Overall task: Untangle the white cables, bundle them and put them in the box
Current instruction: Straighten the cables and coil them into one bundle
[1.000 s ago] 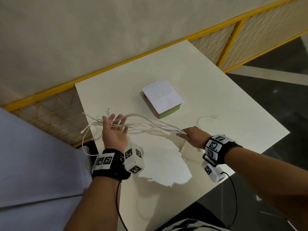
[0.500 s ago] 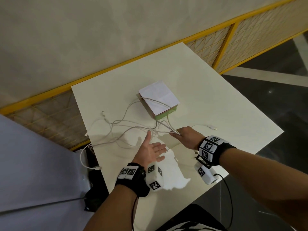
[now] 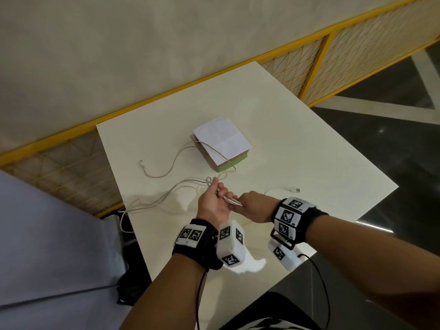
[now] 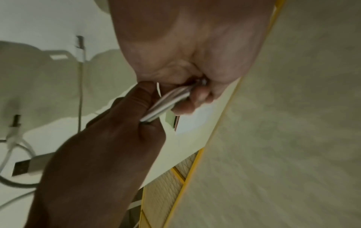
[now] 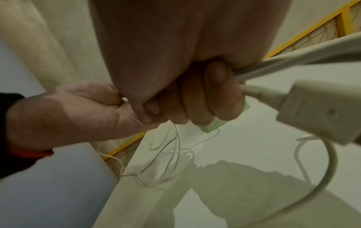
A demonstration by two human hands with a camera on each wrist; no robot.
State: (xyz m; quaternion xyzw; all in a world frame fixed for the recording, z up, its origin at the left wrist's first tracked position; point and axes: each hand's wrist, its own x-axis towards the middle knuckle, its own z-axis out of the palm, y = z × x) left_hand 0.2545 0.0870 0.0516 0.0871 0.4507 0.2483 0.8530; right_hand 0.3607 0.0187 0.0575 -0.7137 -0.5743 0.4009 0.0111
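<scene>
Several white cables (image 3: 176, 191) trail over the white table (image 3: 297, 144), gathered into one strand bundle (image 4: 168, 101) between my hands. My left hand (image 3: 223, 192) curls its fingers round the bundle, palm up. Touching it, my right hand (image 3: 240, 203) grips the same bundle, fingers (image 5: 195, 101) curled. The box (image 3: 231, 163), green-sided with a white paper top, stands just beyond the hands, and one cable loop (image 3: 212, 150) lies across its near corner. A USB plug (image 5: 312, 111) hangs by my right hand; another plug (image 3: 296, 190) lies on the table to the right.
A loose cable end (image 3: 142, 162) lies left of the box. One cable (image 3: 122, 222) droops over the table's left edge. A yellow-framed mesh fence (image 3: 316, 65) runs behind the table. A grey-blue panel (image 3: 47, 234) stands at the left, dark floor at the right.
My left hand, open and out to the left, came in to the right hand and closed on the cables. The raised cables dropped onto the table, one loop landing over the box.
</scene>
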